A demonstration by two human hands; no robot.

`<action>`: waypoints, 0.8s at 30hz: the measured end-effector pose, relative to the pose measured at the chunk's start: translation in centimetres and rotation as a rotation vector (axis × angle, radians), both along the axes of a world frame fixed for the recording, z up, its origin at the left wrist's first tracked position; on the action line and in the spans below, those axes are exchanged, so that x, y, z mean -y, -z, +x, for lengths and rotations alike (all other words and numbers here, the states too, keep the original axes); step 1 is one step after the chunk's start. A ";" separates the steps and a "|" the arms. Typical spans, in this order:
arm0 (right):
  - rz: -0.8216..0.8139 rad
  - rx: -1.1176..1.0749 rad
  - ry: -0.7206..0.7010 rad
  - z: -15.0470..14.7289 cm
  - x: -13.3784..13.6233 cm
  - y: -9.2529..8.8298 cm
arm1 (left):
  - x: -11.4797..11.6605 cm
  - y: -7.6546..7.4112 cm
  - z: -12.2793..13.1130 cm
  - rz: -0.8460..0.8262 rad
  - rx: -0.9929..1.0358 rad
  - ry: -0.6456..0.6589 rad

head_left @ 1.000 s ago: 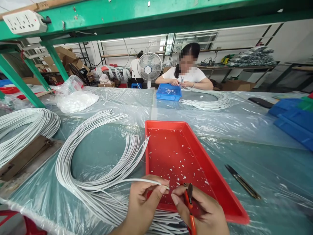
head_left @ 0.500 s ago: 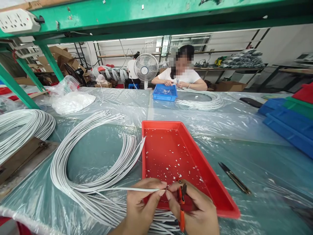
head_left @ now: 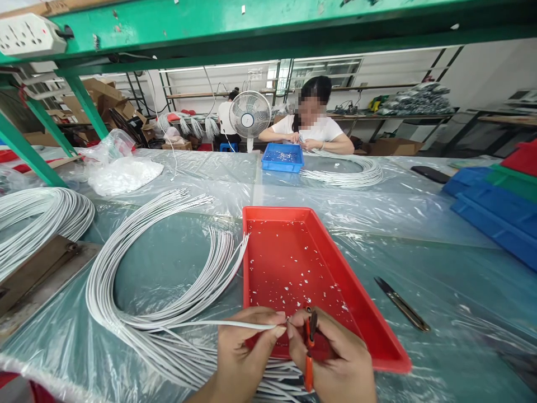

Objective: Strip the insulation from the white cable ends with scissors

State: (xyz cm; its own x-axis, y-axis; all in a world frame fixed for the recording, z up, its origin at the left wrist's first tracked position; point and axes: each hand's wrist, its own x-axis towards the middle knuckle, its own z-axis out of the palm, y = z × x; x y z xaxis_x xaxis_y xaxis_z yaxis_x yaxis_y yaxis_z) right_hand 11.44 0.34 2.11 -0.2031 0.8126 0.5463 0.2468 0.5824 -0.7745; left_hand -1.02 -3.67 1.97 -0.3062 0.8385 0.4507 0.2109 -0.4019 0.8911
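Observation:
My left hand (head_left: 246, 350) is closed, pinching a white cable (head_left: 210, 323) near its end between thumb and forefinger. The cable runs left into a loose coil of white cables (head_left: 103, 285) on the table. My right hand (head_left: 342, 355) is closed around small orange-handled pliers (head_left: 309, 372), whose dark jaws point up past the forefinger. Its thumb and forefinger meet at the tip of the cable, close beside my left fingertips. Whatever is pinched there is too small to make out. Both hands are over the near end of a red tray (head_left: 289, 268) scattered with white scraps.
Metal thread snips (head_left: 403, 305) lie right of the tray. Another cable coil (head_left: 46, 224) and a metal block (head_left: 33, 274) are at left. Across the table a person (head_left: 312, 123) works beside a blue tray (head_left: 282, 167). Blue bins (head_left: 495, 210) stand at right; a green beam (head_left: 268, 28) crosses above.
My right fingertips have shifted slightly right, a little apart from my left ones. The pliers have tilted slightly in my right hand. Across the table, the person's hands have moved closer together.

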 end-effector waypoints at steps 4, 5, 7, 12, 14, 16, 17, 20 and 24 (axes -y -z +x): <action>0.027 0.036 -0.011 0.1 0.1 0.0 | -0.2 -0.2 0.1 -0.019 0.029 -0.040; 0.033 0.044 -0.006 0.1 0.1 -0.1 | -0.3 -0.3 0.1 -0.032 0.037 -0.044; 0.057 0.058 0.006 0.1 0.1 -0.1 | -0.3 -0.5 0.2 -0.060 0.056 -0.061; 0.184 0.078 -0.038 0.2 0.1 -0.4 | -0.2 -0.8 0.3 -0.138 0.114 -0.100; 0.182 0.070 -0.033 0.3 0.0 -0.4 | -0.2 -0.8 0.2 -0.141 0.124 -0.094; 0.173 0.074 -0.028 0.5 -0.1 -0.4 | -0.2 -0.6 0.1 -0.130 0.123 -0.089; 0.172 0.080 -0.030 0.6 -0.2 -0.3 | -0.2 -0.5 0.1 -0.123 0.119 -0.087; 0.182 0.089 -0.046 0.8 -0.4 -0.2 | -0.2 -0.4 0.0 -0.105 0.106 -0.087; 0.264 0.112 -0.032 0.8 -0.4 0.1 | -0.2 -0.4 0.1 -0.099 0.089 -0.084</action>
State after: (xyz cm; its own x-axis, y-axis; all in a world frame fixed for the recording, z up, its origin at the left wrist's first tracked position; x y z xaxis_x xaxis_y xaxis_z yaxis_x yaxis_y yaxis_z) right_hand 12.22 0.74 2.03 -0.2978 0.6376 0.7105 0.3005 0.7691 -0.5641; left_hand -0.96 -3.52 2.35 -0.4125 0.8473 0.3345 0.1583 -0.2950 0.9423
